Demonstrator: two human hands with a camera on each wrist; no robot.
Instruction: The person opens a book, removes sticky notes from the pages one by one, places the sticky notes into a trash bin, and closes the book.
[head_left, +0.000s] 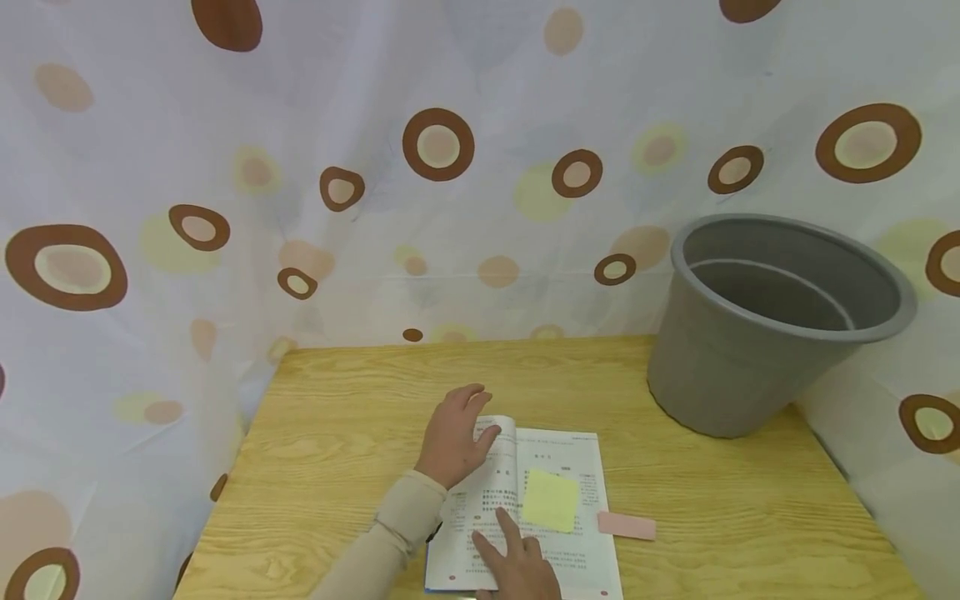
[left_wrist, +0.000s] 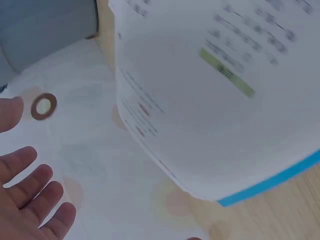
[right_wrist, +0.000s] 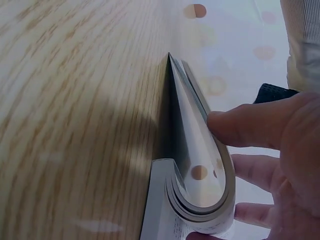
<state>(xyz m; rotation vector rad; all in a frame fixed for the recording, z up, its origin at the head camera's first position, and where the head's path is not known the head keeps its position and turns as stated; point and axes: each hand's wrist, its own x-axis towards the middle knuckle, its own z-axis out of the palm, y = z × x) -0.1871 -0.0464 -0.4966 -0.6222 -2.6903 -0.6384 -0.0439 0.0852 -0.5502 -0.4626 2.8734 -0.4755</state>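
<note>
An open book (head_left: 570, 567) with printed pages lies on the wooden table. My left hand (head_left: 452, 437) hovers over the upper part of the left page, fingers spread and holding nothing; in the left wrist view its fingers are apart from the page. Near the bottom of the book my right hand (head_left: 522, 568) rests with extended fingers on the pages beside the spine. In the right wrist view its thumb (right_wrist: 250, 125) touches the curved pages near their bottom edge. A yellow sticky note (head_left: 551, 501) lies on the right page. From that page's right edge a pink paper strip (head_left: 627, 526) sticks out.
At the right rear of the table (head_left: 337, 417) stands a large grey bucket (head_left: 735, 375). Behind the table hangs a white curtain (head_left: 487, 67) patterned with brown and beige circles.
</note>
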